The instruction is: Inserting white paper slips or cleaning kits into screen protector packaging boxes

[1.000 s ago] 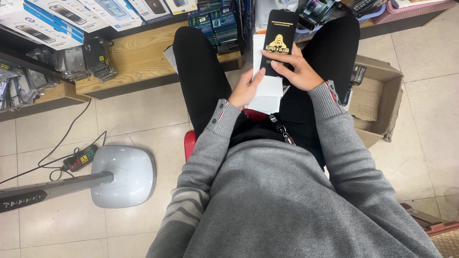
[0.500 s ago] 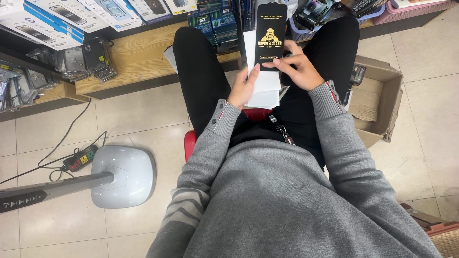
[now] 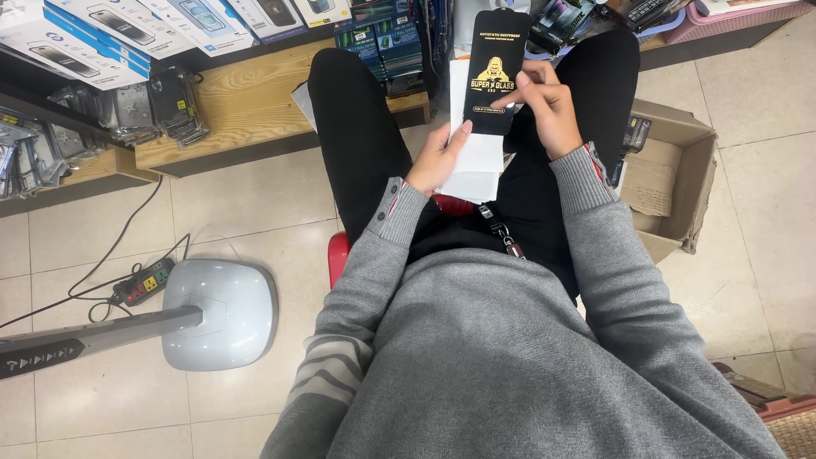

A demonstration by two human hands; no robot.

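Over lap: seated person, both hands busy
right hand [image 3: 544, 106]: pinching black screen-protector packet [image 3: 495, 72]
left hand [image 3: 442, 157]: gripping white box [image 3: 476, 161]

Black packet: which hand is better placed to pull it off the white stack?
Right, probably. The right hand already grips the black packet at its edge; the left hand is under the white stack.
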